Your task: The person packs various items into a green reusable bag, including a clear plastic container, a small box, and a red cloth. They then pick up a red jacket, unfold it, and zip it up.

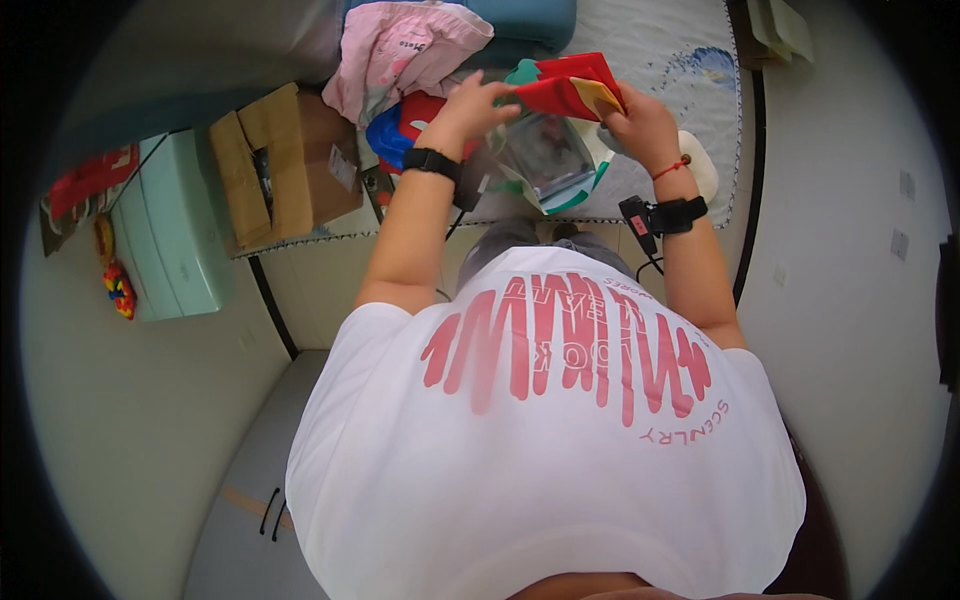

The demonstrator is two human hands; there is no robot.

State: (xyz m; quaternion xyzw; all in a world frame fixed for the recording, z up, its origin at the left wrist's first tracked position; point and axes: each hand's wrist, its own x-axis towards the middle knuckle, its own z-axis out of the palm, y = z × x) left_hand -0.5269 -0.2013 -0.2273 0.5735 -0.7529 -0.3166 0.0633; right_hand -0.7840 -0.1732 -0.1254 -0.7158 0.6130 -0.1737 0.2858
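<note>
My right hand (646, 126) grips a folded bright red piece with a yellow patch (564, 91), which looks like cloth or paper. To its left, my left hand (476, 112) has its fingers spread; the fingertips come close to the red piece's left end, and whether they touch it I cannot tell. Below the red piece lies a clear plastic container (551, 154) among white and green wrapping (581, 199). Partly behind my left hand sits a blue and red item (394, 135). Each wrist wears a black strap with a small device.
An opened cardboard box (281, 169) stands left on the pale quilted cover (637, 45). A pink printed garment (409, 56) lies behind, by a blue cushion-like block (525, 26). A mint-green case (169, 232) is further left. A cream rounded object (699, 165) rests beyond my right wrist.
</note>
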